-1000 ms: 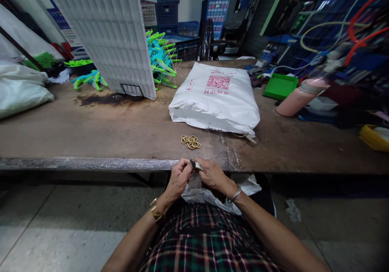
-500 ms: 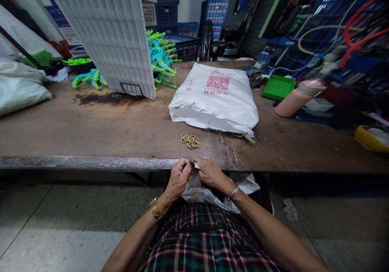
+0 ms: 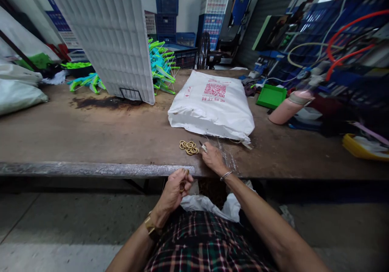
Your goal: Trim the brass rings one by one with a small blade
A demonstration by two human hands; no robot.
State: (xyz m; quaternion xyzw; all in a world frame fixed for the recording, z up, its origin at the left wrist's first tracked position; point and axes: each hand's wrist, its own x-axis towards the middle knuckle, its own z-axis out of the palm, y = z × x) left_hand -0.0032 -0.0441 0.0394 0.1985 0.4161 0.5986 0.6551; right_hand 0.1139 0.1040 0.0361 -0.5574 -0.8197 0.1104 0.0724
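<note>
A long brown workbench fills the middle of the frame, its metal-trimmed front edge running left to right, with wide bare wood at the left. A tilted white grid panel stands upper left. The white sack at centre bears red print and a QR code, too small to read. The right hand, fingers pinched on a small tool, rests just beside the brass rings. The left hand, below the edge, is closed on one ring.
</note>
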